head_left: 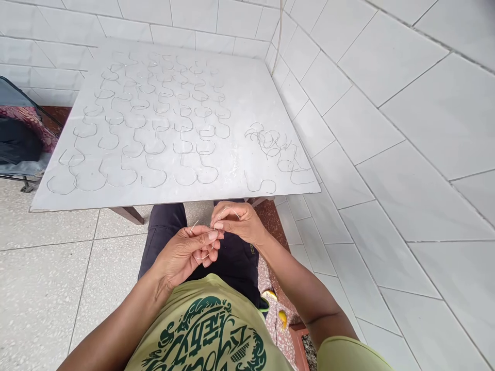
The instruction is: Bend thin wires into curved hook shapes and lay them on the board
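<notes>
Both hands are together over my lap, just off the table's near edge. My left hand (196,246) pinches a thin, curved wire (202,257) between thumb and fingers. Close against it, my right hand (236,222) pinches the wire too, and a curved end arches above its fingers. Parts of the wire are hidden behind the fingers, so I cannot tell whether it is one piece or two. On the white table (240,103), many S-shaped bent wires (154,147) lie in rough rows across the left and middle.
A loose tangle of bent wires (270,144) lies on the table's right side, with a separate curved wire (261,184) near the front edge. Tiled walls (348,129) stand behind and to the right. A folding chair (23,123) with dark cloth is at far left.
</notes>
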Available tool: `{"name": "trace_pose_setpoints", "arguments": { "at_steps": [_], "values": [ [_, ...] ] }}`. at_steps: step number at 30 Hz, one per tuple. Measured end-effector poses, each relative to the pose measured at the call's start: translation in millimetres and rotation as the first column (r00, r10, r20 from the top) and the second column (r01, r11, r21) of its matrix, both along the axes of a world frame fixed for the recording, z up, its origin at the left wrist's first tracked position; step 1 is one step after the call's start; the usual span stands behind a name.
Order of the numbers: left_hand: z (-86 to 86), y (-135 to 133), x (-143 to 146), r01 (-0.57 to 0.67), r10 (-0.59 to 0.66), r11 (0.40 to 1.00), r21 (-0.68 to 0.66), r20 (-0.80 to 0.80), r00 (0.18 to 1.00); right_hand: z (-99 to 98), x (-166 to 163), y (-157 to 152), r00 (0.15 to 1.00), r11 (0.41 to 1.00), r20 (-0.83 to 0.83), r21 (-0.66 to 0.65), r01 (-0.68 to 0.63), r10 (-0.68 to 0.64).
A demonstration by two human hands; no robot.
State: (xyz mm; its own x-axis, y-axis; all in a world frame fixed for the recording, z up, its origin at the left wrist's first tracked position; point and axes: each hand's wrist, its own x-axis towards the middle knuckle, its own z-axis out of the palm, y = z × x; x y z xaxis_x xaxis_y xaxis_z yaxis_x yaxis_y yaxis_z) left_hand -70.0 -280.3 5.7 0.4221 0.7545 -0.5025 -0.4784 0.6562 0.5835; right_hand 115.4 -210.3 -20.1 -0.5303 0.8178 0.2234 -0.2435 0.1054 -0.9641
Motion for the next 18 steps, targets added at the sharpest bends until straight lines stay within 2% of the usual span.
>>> {"name": "trace_pose_setpoints", "arguments": {
  "at_steps": [5, 8, 11, 14, 18],
  "values": [
    [-2.7, -8, 13, -0.171, 0.173, 0.984, -0.049, 0.037, 0.984, -8.4, -5, -3, 0.996, 0.989, -0.018, 0.111, 0.094, -0.093],
    [-2.9, -10, 17, -0.214, 0.217, 0.975, -0.066, 0.030, 0.976, -9.1, -5, -2, 0.993, 0.985, -0.021, 0.128, 0.116, -0.114],
    [-1.8, -10, 19, -0.230, 0.231, 0.970, -0.072, -0.001, 0.973, -8.0, -5, 1, 1.000, 1.000, 0.003, 0.012, 0.023, -0.023],
    [-0.1, -9, 20, -0.264, 0.263, 0.962, -0.064, -0.024, 0.964, -9.6, -4, 2, 0.997, 0.985, -0.011, -0.150, -0.083, 0.082],
    [2.1, -10, 21, -0.270, 0.268, 0.962, -0.053, -0.034, 0.963, -17.8, -5, 1, 0.996, 0.980, -0.090, -0.200, -0.015, -0.003]
  ]
}}
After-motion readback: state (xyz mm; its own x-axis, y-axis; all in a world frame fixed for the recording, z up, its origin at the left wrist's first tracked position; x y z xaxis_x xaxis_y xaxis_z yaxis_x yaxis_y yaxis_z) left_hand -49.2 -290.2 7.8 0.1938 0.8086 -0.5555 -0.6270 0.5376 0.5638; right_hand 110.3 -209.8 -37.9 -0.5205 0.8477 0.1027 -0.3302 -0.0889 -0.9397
